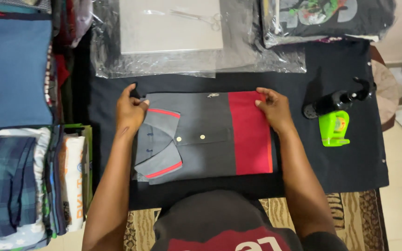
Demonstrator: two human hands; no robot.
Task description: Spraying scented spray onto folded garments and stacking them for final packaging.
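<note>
Grey and red, the folded polo shirt [205, 135] lay centred on the dark-covered counter [350, 158]. The left hand [130, 111] pinched its collar end, the right hand [273, 108] its red end, fingers closed on cloth. Keeping edges square seemed wise; bare counter lay nearest, the spray bottle [338, 100] rightward, clear bags [187, 60] beyond.

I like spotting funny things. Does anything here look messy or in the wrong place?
Mostly tidy. The folded shirt lies flat and square under the left hand and right hand. The one odd thing: the black spray bottle lies on its side instead of standing, touching the green tape holder.
</note>
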